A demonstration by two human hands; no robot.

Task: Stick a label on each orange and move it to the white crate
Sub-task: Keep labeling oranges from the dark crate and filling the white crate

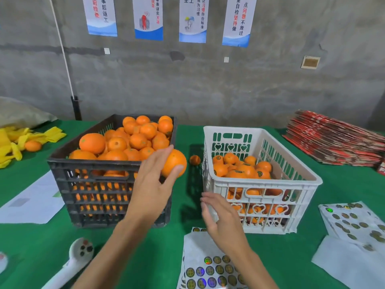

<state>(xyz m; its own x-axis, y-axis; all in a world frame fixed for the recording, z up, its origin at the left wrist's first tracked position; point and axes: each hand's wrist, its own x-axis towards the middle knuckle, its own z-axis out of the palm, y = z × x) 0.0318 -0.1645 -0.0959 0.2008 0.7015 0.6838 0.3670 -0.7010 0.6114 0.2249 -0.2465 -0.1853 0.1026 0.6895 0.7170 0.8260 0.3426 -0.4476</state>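
Orange, round and glossy with no sticker visible on the side facing the camera, gripped by left hand between thumb and curled fingers, raised above the near right corner of black crate and short of white crate. Right hand slack and holding nothing, fingers loosely extended just beside the white crate's near left corner and above label sheet at the tabletop's near edge. Black crate heaped above its rim with unlabelled oranges; white crate roughly half filled with labelled oranges, dark round stickers showing on several. Small stray orange alone on the cloth in the gap between the two crates. More label sheets, some spots already bare, toward the near right corner. White handheld device near the left near edge, white paper further left. Yellow foam nets with one loose orange at the far left edge, grey sack behind them. Stack of flattened red cartons at the far right corner. Green cloth over the tabletop. Bare grey concrete wall behind, hung with four blue-and-white posters and crossed by a white cord.
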